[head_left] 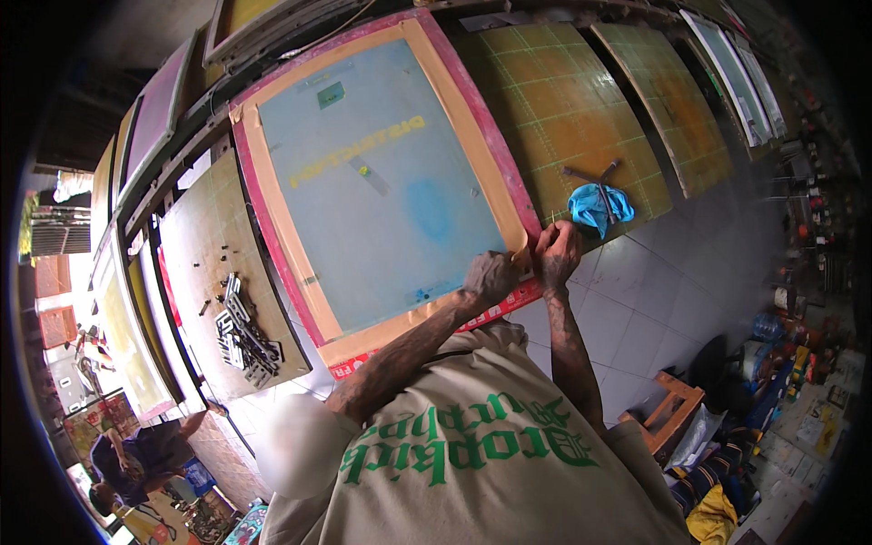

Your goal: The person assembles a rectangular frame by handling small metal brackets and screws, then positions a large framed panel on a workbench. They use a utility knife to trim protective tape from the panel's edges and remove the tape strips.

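Observation:
A printing screen (363, 209) lies in front of me, its grey-blue mesh bordered by tan tape (459, 136) inside a pink-red frame (472, 91). Faint yellow marks and a blue smudge show on the mesh. Both hands are at the screen's near right corner. My left hand (491, 278) is closed over the taped border, knuckles up. Just beside it, my right hand (557, 252) has its fingers pinched together at the frame's outer edge. Whatever the fingers grip is hidden. Red-and-white printed tape (504, 304) runs along the near edge, partly under my left forearm.
A blue cloth (599, 209) with dark sticks lies on the board (563, 109) at right. Metal clamps (243, 331) and small dark pieces rest on the left board (209, 245). A wooden frame (670, 407) stands lower right. Another person (145, 454) is at lower left.

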`<move>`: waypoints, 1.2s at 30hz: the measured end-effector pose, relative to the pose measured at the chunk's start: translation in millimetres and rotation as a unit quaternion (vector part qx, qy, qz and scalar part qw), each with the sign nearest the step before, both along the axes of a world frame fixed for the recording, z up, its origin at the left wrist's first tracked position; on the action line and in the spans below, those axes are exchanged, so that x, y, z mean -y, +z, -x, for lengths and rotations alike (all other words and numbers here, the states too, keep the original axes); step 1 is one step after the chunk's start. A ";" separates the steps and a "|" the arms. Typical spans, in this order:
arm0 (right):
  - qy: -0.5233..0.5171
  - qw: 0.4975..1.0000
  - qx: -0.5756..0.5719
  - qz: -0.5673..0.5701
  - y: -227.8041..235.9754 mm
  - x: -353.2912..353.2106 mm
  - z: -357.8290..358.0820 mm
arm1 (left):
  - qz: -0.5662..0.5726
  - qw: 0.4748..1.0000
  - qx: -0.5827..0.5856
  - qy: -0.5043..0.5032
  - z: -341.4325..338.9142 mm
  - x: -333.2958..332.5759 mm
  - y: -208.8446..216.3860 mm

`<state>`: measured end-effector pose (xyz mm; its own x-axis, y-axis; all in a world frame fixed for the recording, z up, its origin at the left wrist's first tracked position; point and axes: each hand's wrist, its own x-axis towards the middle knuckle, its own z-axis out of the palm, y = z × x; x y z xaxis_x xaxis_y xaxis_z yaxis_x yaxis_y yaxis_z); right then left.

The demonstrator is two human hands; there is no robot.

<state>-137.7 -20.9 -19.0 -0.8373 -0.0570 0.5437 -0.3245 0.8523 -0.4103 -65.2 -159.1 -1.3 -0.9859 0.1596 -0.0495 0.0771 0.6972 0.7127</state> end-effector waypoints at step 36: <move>0.006 0.999 0.050 -0.002 2.3 0.5 -5.6 | 0.215 0.920 0.004 0.327 -88.0 318.0 148.9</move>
